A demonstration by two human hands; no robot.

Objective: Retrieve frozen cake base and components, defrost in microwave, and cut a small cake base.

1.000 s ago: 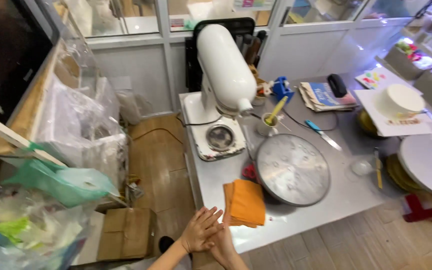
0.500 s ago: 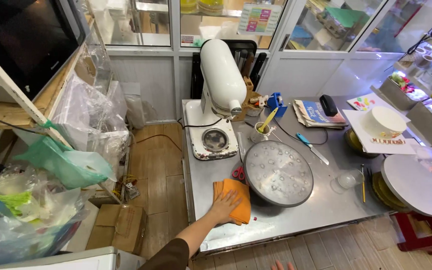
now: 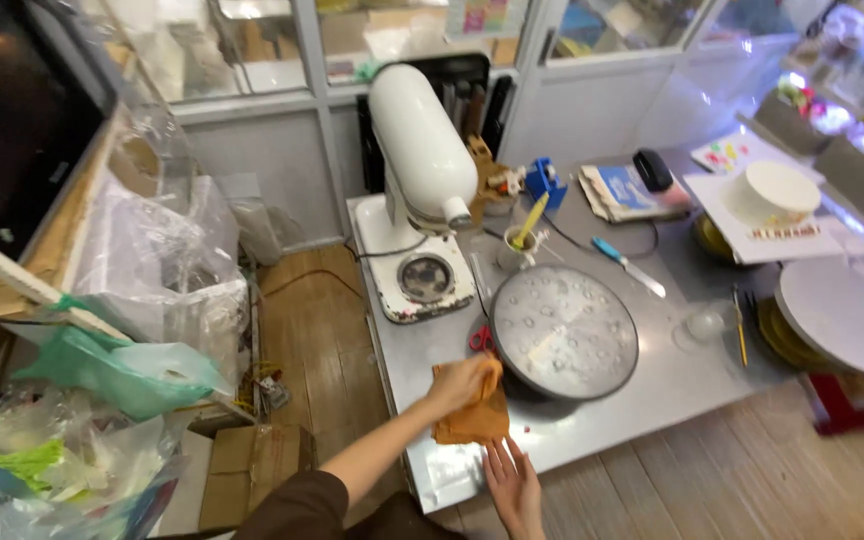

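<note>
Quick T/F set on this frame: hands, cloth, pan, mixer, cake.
1. The left hand grips the orange cloth. True.
2. The right hand holds the blue-handled knife. False: it is open at the table edge, just below the cloth; the knife lies apart, beyond the round pan.
3. The white mixer has a bowl on its base. False: the base is bare.
4. The cloth lies beside the pan's left rim. True.
5. The white cake sits inside the pan. False: it stands on a white board at the far right.
</note>
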